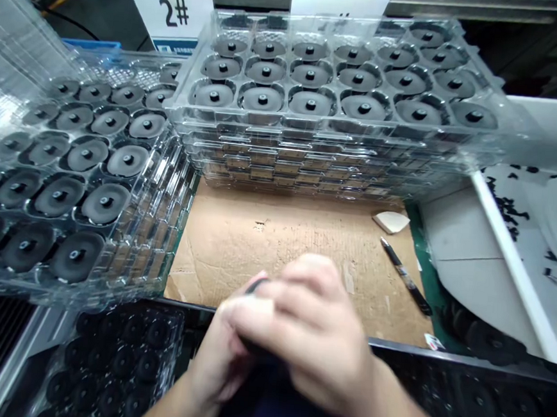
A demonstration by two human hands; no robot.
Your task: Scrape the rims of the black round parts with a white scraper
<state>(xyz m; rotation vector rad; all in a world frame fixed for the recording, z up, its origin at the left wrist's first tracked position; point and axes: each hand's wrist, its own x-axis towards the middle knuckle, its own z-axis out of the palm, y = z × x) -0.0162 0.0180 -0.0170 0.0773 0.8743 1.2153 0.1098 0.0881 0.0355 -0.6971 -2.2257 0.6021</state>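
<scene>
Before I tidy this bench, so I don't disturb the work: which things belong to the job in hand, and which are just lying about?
Likely in the job:
dark piece between left hand and right hand
dark discs
clear trays
small black bits

Likely lying about:
pen
white wedge

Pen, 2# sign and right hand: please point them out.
Pen (pixel 405 276): head view, middle of the barrel.
2# sign (pixel 172 12): head view, middle of the sheet.
Right hand (pixel 314 330): head view, back of the hand.
</scene>
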